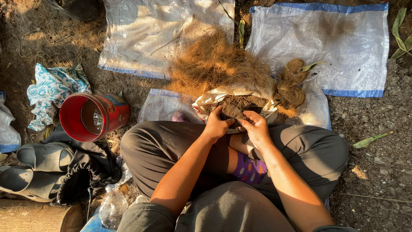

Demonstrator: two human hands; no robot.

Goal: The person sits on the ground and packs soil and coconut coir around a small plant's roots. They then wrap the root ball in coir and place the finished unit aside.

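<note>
On the far left a blue and white cloth (51, 92) lies on the dirt, and dark sandals (36, 169) sit below it. Next comes a red can (92, 117), tipped on its side with its open mouth showing. A black bag (86, 169) lies just below the can. In the middle, the person sits cross-legged on the ground. The left hand (216, 124) is curled and pinches the near edge of a small sack (238, 96). The right hand (257, 129) is curled too, and its fingers grip the same edge just beside the left one. The sack sits right in front of the knees, on a white sheet (161, 107). It is open at the top, its rim is rolled down, and it is full of dark brown soil (240, 105). To do this well, both hands should hold the rim tight and keep the sack upright, so no soil spills. A big heap of orange-brown fibre (214, 64) touches the back of the sack, with a smaller clump (292, 88) to its right. Two more white sheets (343, 43) lie behind. A green leaf (371, 139) rests on the ground at far right.
</note>
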